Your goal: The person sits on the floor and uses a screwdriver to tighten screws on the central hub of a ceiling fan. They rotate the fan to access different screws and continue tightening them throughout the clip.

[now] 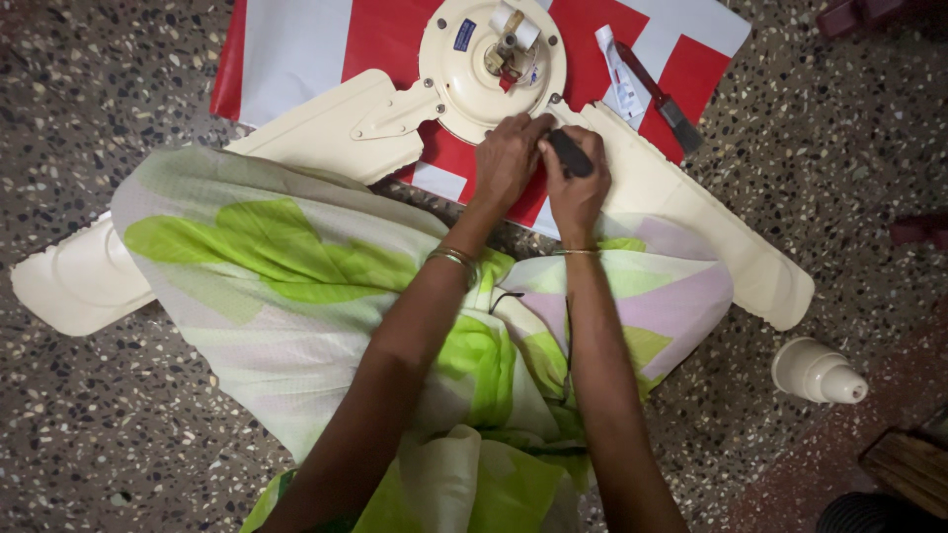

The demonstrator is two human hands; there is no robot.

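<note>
Working at the near rim of the cream fan motor housing [464, 84] on the floor, the right hand [578, 188] grips a dark tool handle [570, 153] and does best holding it square while the left hand [509, 158], fingers curled, steadies the rim.

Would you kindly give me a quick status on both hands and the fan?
Left hand on fan motor housing rim. Right hand grips dark tool handle there. Blades flat on floor; chisel lies beside, clear.
</note>
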